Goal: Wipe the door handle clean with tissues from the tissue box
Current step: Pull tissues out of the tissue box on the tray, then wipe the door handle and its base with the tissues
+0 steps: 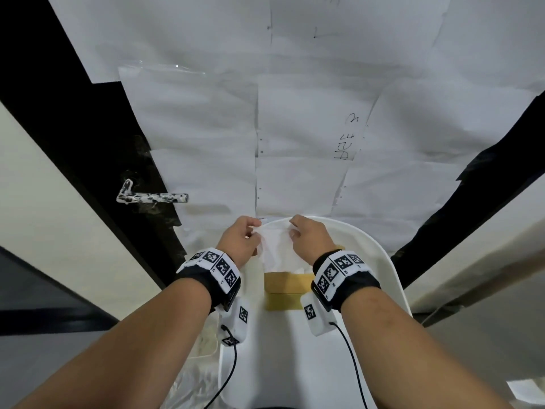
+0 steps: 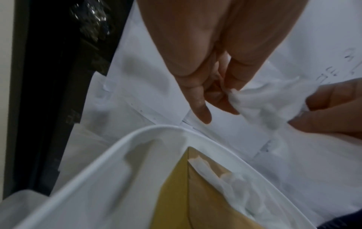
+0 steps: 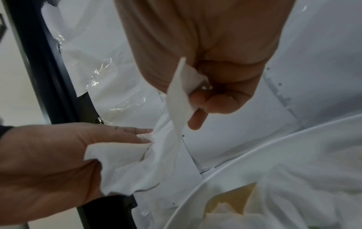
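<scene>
A door handle (image 1: 153,197) smeared white and black juts from the dark door edge at the left of the head view. A tan tissue box (image 1: 287,286) sits on a white chair seat (image 1: 368,252) below the hands. Above the box, both hands hold one white tissue (image 1: 275,243) stretched between them. My left hand (image 1: 255,231) pinches its left edge with curled fingers (image 2: 231,106), the tissue (image 2: 264,105) trailing off to the right. My right hand (image 1: 295,228) pinches the tissue's other end (image 3: 180,96) between thumb and fingers. More tissue pokes from the box (image 2: 195,193).
White paper sheets (image 1: 295,113) cover the door straight ahead. A black frame (image 1: 73,128) runs along the left and another dark strip (image 1: 472,208) on the right. Clear plastic (image 1: 191,379) lies low to the left of the chair. Cables hang from both wrist units.
</scene>
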